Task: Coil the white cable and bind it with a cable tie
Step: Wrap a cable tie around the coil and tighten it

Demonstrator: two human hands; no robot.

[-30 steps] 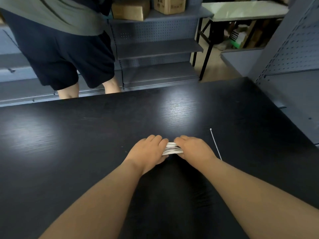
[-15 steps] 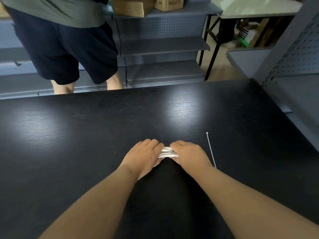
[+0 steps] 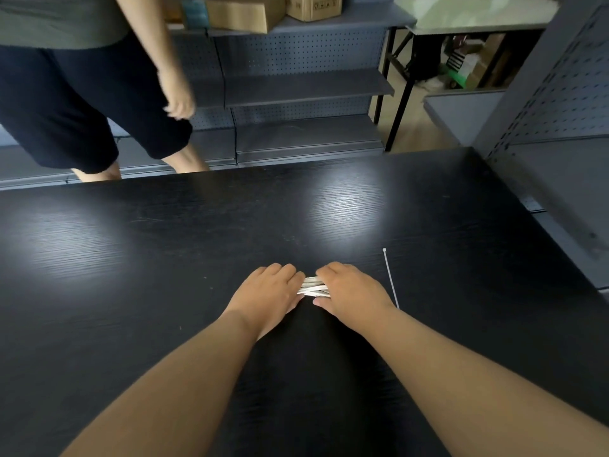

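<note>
The white cable (image 3: 313, 286) is folded into a short flat bundle on the black table (image 3: 164, 258). Only its middle strands show between my two hands. My left hand (image 3: 268, 293) covers the bundle's left end with fingers curled over it. My right hand (image 3: 351, 291) covers the right end the same way, thumb tucked below. A thin white cable tie (image 3: 390, 278) lies straight on the table just right of my right hand, its head at the far end. The tie is untouched.
Another person (image 3: 82, 94) in dark shorts stands beyond the table's far edge at the left. Grey metal shelving (image 3: 296, 87) with cardboard boxes (image 3: 247, 11) lines the back. A grey pegboard shelf unit (image 3: 560, 127) borders the table on the right.
My hands stay on the bundle in the same hold. The other person has stepped rightward and an arm now hangs into view.
</note>
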